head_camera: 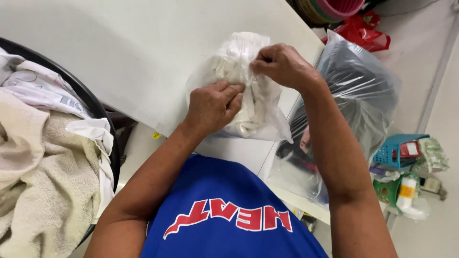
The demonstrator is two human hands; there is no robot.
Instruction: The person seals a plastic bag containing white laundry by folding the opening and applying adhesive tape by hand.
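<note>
A clear plastic bag stuffed with white folded cloth lies on the white table near its front edge. My left hand presses on the bag's near side, fingers curled into the plastic. My right hand pinches the bag's upper edge between thumb and fingers. Both hands touch the bag at its middle, close together.
A dark round basket heaped with beige towels and white laundry stands at the left. A large clear bag of clothes hangs off the table's right side. A teal basket, bottles and red bags sit on the floor at right.
</note>
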